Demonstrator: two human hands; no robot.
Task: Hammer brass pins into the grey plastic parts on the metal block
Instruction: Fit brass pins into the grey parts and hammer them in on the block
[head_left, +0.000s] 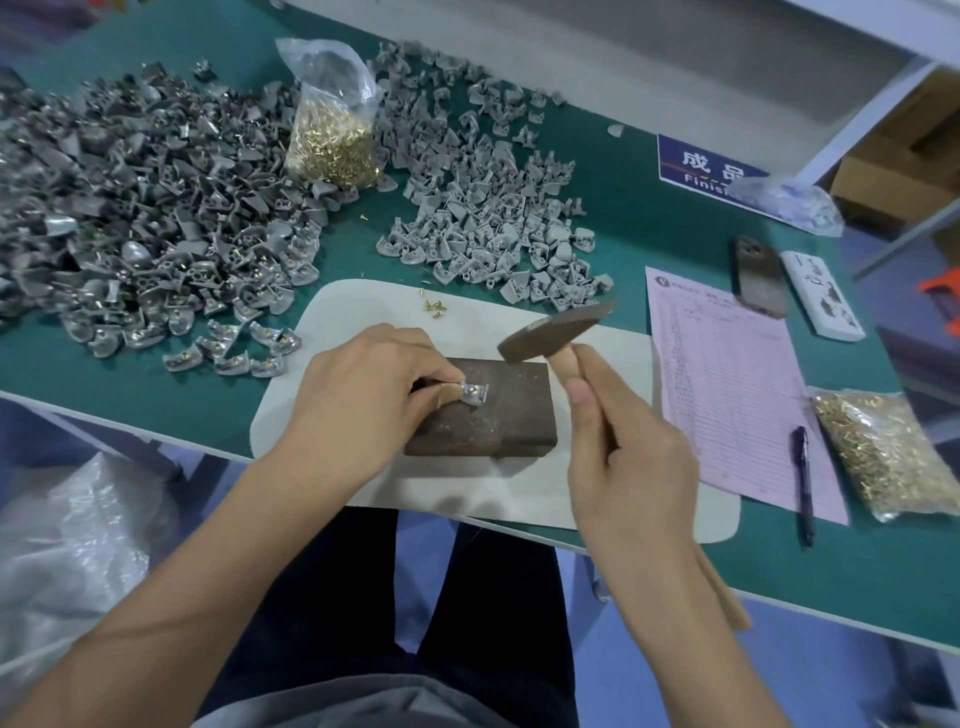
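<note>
Your left hand (363, 395) pinches one grey plastic part (475, 393) flat on the metal block (488, 415), at the block's far-left area, fingertips right beside the strike zone. Your right hand (623, 457) is wrapped round the wooden handle of the hammer (558, 332); its head hangs raised above the block's far-right corner, slightly blurred. The hands are apart, each clamped on its own thing.

The block sits on a pale mat (363, 312) at the bench's near edge. A few loose brass pins (435, 306) lie on the mat's far edge. A heap of darker parts showing brass (130, 218) fills the far-left of the bench; a lighter heap (483, 197) lies behind the mat, with an open bag of pins (332, 135) between them. A second bag of pins (883, 452), a pen (804, 478) and a pink form (737, 384) lie to the right.

Step in hand, by my reading: striking a pin home. Whether a pin is seated in the held part, I cannot tell. Next blow needs a square, short drop onto the pin, clear of your left fingertips.
</note>
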